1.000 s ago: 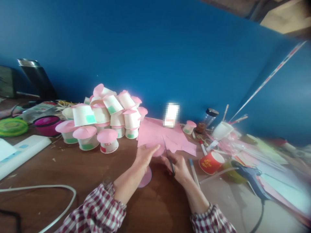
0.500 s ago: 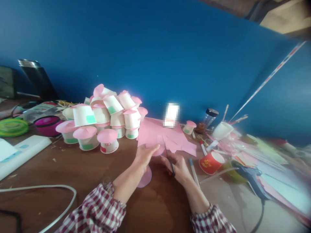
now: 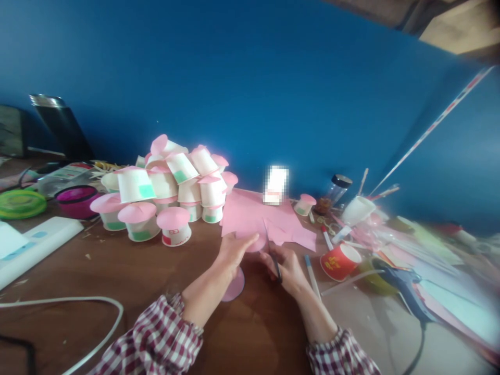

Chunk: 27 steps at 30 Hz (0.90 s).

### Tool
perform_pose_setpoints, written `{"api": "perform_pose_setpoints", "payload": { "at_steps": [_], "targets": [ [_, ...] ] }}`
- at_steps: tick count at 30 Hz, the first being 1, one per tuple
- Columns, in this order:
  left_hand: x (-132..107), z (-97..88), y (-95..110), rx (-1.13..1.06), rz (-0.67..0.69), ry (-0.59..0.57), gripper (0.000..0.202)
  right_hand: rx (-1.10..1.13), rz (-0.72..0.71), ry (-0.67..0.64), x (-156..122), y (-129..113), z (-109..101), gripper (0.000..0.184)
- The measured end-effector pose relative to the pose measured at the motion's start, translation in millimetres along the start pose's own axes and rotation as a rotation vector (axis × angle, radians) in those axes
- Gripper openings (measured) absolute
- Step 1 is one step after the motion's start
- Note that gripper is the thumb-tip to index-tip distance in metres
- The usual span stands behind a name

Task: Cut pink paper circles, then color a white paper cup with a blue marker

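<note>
My left hand is closed on a pink paper disc, its thumb lying across the top. In my right hand is a pair of scissors with dark handles, fingers in the loops. The scissor blades point away from me, along the disc's right edge. Another pink paper circle lies on the table under my left wrist. Beyond both hands lie pink paper sheets and a pointed pink paper scrap.
Paper cups with pink caps are piled at the left. A power strip lies left of them. On the right are a marker, a red paper cup, a hot glue gun and a white cup of brushes.
The scissors and both hands stay almost in place. A pink paper piece beside the scissor blades looks slightly shifted.
</note>
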<state>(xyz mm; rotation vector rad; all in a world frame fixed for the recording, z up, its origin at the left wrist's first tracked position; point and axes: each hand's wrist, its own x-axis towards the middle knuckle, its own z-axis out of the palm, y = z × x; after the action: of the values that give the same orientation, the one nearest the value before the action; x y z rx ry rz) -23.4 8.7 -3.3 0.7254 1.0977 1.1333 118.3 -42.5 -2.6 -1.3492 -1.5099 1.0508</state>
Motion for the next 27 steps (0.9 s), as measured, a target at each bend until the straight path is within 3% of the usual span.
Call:
{"api": "perform_pose_setpoints", "payload": {
  "at_steps": [4, 17, 27],
  "targets": [
    [-4.8, -1.3, 1.2, 0.014, 0.024, -0.05, 0.04, 0.008, -0.017, -0.009, 0.0, 1.1, 0.2, 0.026],
    [-4.7, -1.5, -1.2, 0.053, 0.019, -0.02, 0.043, -0.041, -0.032, 0.003, -0.1, -1.1, -0.7, 0.029],
    [-3.6, -2.6, -1.8, -0.044, 0.016, -0.078, 0.046, -0.057, -0.041, 0.015, 0.1, 2.3, -1.8, 0.026]
  ]
}}
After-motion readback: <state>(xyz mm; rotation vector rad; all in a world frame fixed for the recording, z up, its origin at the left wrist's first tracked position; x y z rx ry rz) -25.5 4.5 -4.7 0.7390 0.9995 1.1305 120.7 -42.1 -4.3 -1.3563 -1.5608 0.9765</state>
